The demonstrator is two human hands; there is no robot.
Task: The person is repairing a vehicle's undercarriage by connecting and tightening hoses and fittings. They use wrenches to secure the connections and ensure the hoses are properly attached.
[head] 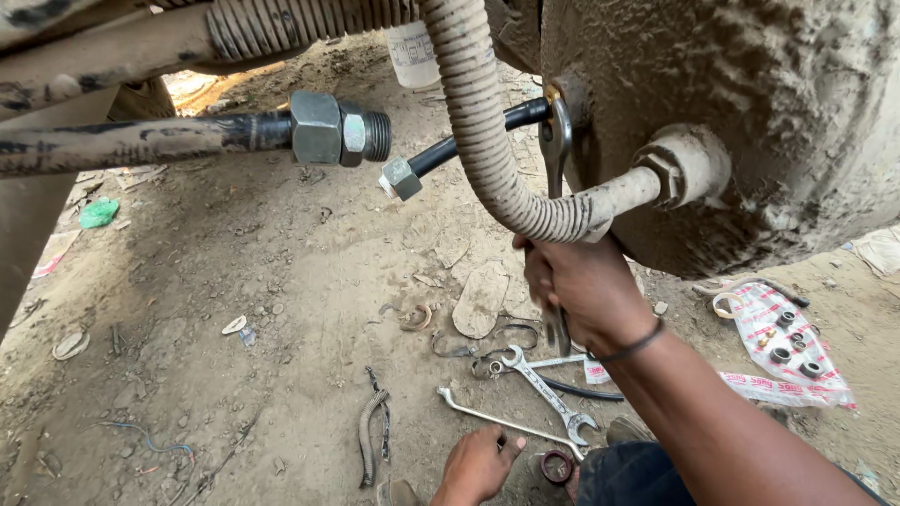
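Gripping a spanner (557, 169) with my right hand (586, 290), fingers closed round its lower shaft, I hold it upright with its head on a fitting (553, 98) at the side of a big mud-caked housing (750, 112). My left hand (478, 464) rests low on the ground (234, 281), fingers loosely curled and holding nothing, just beside a thin bent wrench (492, 417).

Counting tools, I see three spanners: the one in my grip, the bent one, and a combination wrench (544, 389) lying diagonally. Three hoses show: one ribbed hose (483, 131) curving down to a large nut (670, 169) on the housing, one loose black hose (450, 155) with a small end fitting, and one thick hose (187, 141) at left ending in a big threaded coupling (339, 131). One plastic bag (787, 342) at right carries several small rings.

Dry, packed dirt strewn with scraps, stones and wire bits lies underfoot, outdoors, beneath a machine. Overhead hoses crowd my working hand closely; open ground stretches left.
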